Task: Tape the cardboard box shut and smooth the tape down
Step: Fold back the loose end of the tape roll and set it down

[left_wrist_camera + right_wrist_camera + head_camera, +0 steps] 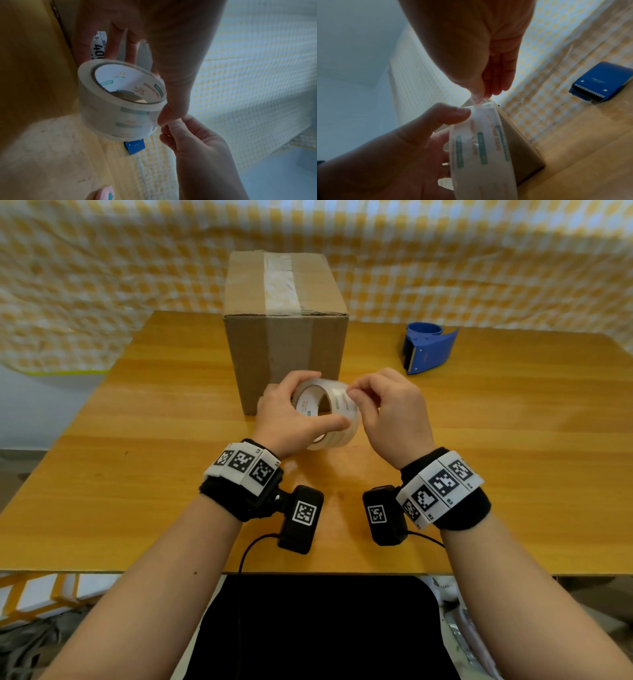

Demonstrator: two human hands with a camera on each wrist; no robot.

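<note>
A closed cardboard box [286,337] stands upright on the wooden table [137,440], with a strip of old clear tape along its top seam. In front of it my left hand [291,419] grips a roll of clear tape [329,412], fingers over the top and thumb underneath. The roll [120,100] has a white printed core. My right hand [383,409] pinches at the roll's outer edge [481,104] with thumb and fingertips, right beside the left thumb [453,115]. Whether a loose tape end is lifted is unclear.
A blue tape dispenser [428,347] with a toothed blade lies on the table at the back right, seen also as the dispenser [604,82]. A yellow-and-white checked cloth [102,268] hangs behind the table. The table's near edge runs just past my wrists.
</note>
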